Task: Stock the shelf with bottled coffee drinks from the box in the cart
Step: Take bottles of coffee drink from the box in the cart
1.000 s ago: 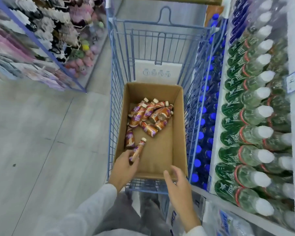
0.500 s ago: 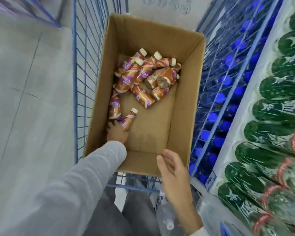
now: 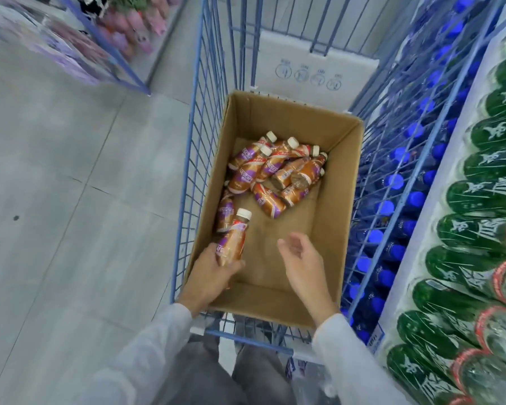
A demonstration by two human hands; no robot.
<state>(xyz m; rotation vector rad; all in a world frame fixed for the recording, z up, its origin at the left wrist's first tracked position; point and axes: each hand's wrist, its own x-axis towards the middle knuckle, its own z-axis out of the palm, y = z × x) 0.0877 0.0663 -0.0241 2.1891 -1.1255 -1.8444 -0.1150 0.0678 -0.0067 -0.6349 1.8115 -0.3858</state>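
An open cardboard box (image 3: 343, 182) sits in a blue wire cart (image 3: 193, 147). Several copper-and-purple coffee bottles with white caps lie in a heap (image 3: 278, 171) at the box's far left. My left hand (image 3: 214, 276) is shut around the base of one coffee bottle (image 3: 235, 238) at the near left corner, cap pointing away from me. One more bottle (image 3: 225, 213) lies along the left wall just beyond it. My right hand (image 3: 303, 264) hovers over the box's bare floor, fingers apart, holding nothing.
To the right, a shelf (image 3: 421, 252) carries rows of green bottles (image 3: 473, 235) and, behind the cart's mesh, blue-capped bottles (image 3: 398, 182). A white carton (image 3: 313, 71) stands behind the box in the cart. Grey tiled floor (image 3: 70, 200) lies left, with a merchandise rack (image 3: 100, 39) beyond.
My left hand has closed on a bottle at the box's near left and raised its base. My right hand has moved from the box's near edge to over the box floor.
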